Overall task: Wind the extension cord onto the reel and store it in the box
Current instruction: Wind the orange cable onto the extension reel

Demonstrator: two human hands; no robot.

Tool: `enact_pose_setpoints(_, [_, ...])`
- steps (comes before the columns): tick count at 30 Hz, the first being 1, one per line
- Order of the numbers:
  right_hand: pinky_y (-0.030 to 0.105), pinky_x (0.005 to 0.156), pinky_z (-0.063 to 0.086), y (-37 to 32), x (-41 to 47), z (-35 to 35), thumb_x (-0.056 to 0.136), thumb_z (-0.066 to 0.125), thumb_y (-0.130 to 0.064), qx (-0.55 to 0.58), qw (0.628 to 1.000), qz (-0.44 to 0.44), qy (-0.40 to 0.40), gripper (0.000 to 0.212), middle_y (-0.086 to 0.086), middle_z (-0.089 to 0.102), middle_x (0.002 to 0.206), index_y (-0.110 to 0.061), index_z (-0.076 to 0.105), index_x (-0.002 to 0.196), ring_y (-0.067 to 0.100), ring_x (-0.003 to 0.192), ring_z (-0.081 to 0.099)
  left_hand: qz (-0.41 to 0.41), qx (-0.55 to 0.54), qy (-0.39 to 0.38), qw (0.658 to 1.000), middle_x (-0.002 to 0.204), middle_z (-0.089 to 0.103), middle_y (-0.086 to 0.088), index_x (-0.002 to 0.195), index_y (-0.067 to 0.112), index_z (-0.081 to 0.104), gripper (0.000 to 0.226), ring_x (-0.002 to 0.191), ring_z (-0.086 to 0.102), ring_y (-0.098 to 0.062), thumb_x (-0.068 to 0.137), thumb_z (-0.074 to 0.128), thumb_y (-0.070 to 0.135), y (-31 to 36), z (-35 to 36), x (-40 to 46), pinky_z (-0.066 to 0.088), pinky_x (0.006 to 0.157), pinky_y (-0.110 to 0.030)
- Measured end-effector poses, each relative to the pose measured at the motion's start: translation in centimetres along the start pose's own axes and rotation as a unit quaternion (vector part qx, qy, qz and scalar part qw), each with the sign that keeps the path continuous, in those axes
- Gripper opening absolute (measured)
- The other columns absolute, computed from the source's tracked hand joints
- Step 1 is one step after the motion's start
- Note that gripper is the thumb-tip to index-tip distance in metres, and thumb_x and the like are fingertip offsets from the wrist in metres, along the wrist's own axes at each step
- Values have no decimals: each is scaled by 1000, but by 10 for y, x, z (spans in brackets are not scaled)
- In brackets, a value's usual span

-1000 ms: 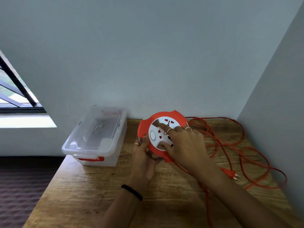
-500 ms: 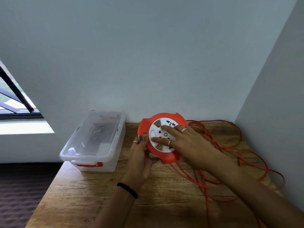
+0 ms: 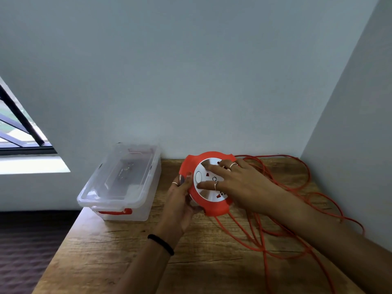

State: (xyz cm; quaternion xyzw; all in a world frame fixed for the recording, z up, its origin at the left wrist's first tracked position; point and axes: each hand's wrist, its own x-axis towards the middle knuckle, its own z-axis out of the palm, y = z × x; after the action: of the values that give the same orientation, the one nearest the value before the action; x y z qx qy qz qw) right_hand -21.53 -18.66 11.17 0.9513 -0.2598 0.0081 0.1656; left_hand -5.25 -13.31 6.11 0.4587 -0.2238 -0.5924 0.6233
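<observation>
An orange reel [image 3: 214, 206] with a white socket face stands tilted at the back middle of the wooden table [image 3: 110, 251]. My left hand [image 3: 180, 200] grips its left rim, thumb on the front. My right hand [image 3: 239, 183] lies flat on the white face with straight, spread fingers. Loose orange cord [image 3: 263, 236] sprawls in loops over the table's right side, running from under the reel. A clear plastic box [image 3: 121, 185] with its lid on and an orange latch stands at the table's left back corner.
Walls close in behind and on the right of the table. A window [image 3: 19, 132] is at the far left. The table's left edge drops to a dark floor [image 3: 25, 247].
My right hand has slid round on the white face, fingers now spread and pointing left. The plug seen at the right a second ago is out of sight. My view has shifted slightly.
</observation>
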Motion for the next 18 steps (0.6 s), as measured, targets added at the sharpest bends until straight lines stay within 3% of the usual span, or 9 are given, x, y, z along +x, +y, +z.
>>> enact_pose_setpoints(3, [49,91,44,-8,-1,-5,81,31,-1,30,999,23,-5,68,16,32,151,-37,42,138,45,121,47,0,-9,2,1000,119,67,-10,131,18,53,37,107,64,-35,96,49,29,-1,0,0,56,78,-55])
enact_pose_setpoints(4, [49,93,43,-11,-1,-5,83,29,0,36,999,26,-7,69,16,24,154,-37,37,141,45,126,42,-1,-12,2,1000,118,68,-10,130,18,53,37,107,65,-35,96,49,29,-1,0,0,55,79,-56])
enact_pose_setpoints(6, [48,96,42,-17,0,-4,87,42,2,52,998,32,-19,71,16,12,157,-35,26,145,43,130,35,-2,-19,1,1000,117,69,-9,129,18,54,35,106,65,-34,96,49,28,-1,1,-1,53,84,-58])
enact_pose_setpoints(10, [46,89,47,-27,3,-2,86,58,-5,59,996,61,-20,79,14,4,158,-37,15,144,41,119,47,0,-24,2,1000,117,68,-11,129,17,54,37,107,65,-34,95,50,29,-2,2,0,51,88,-60])
enact_pose_setpoints(14, [44,81,51,-32,5,-2,88,56,-4,78,991,98,-51,83,13,-13,158,-40,6,144,39,107,56,8,-12,-2,1000,119,68,-11,130,18,54,39,107,65,-35,94,51,31,-2,2,1,50,86,-63])
enact_pose_setpoints(18, [36,70,49,-26,3,-5,89,47,0,85,991,80,-65,84,13,-13,159,-44,5,147,32,98,61,7,-4,5,1000,116,69,-9,129,18,55,37,105,66,-33,94,51,31,-2,3,0,51,85,-61])
